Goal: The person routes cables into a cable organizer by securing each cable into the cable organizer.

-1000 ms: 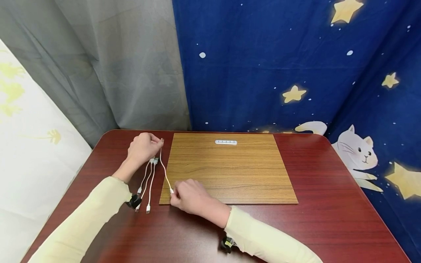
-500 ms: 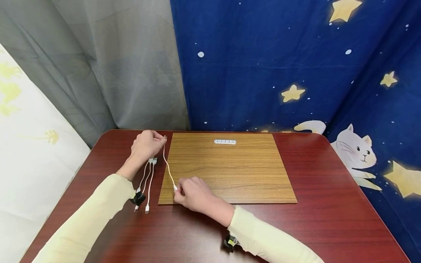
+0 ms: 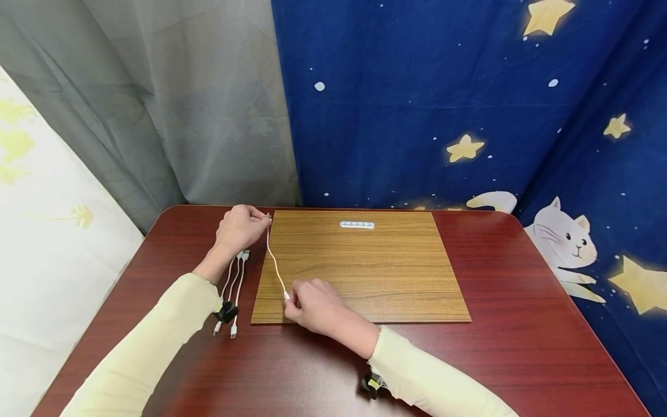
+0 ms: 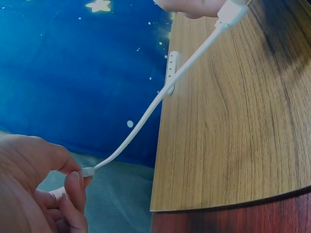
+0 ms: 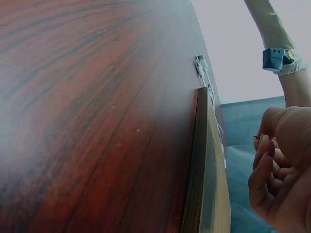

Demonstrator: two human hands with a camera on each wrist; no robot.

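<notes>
A short white USB cable [image 3: 275,263] stretches between my two hands, slightly slack, over the left edge of the wooden board [image 3: 365,278]. My left hand [image 3: 239,229] pinches its far end between thumb and fingers, near the board's back left corner. The near end is pinched by my right hand [image 3: 319,307], above the board's front left part. In the left wrist view, a white plug [image 4: 232,13] shows at the right hand's end, and the left fingers cover most of the other connector. A white slotted cable holder [image 3: 356,225] sits at the board's back edge.
Several more white cables [image 3: 242,284] lie on the dark red table [image 3: 521,324], left of the board and partly beneath my left forearm. A grey curtain [image 3: 224,116] and a blue starry curtain [image 3: 396,116] hang behind the table.
Both hands have shifted to the right with the cable pinched between them; my right hand also moved slightly away from the front edge. The cable now hangs over the board's left part.
</notes>
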